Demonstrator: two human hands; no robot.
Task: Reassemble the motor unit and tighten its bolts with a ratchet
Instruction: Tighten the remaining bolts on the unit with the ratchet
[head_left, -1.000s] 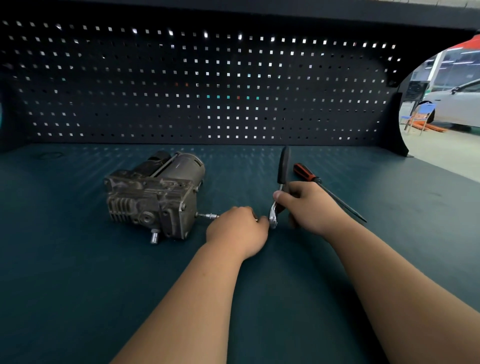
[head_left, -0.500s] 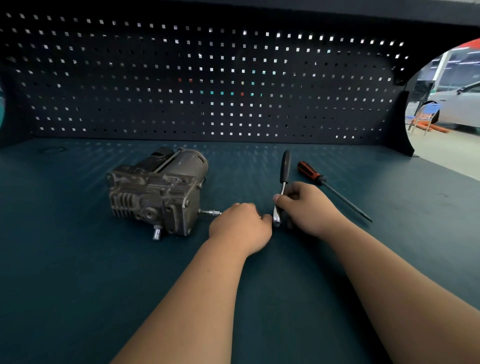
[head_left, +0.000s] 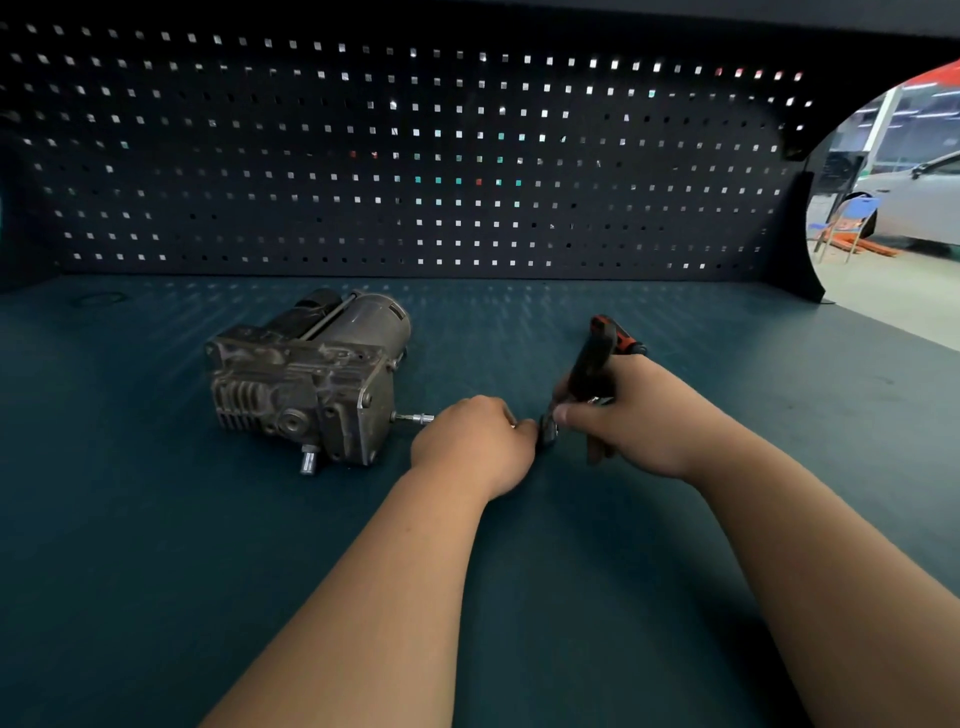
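The motor unit is set left of centre on the bench, bolt face turned right for level access; an extension bar is run from that face into the left hand, clamped round it, presumably to keep it square; the ratchet is gripped by the right hand, head just beside the left fist, judged set for a tightening stroke; a screwdriver lies just beyond.

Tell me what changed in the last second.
The right hand swung the ratchet rightward, toward the orange screwdriver, gripping it throughout. The left hand stays clamped on the extension bar at the motor unit, which has not moved.
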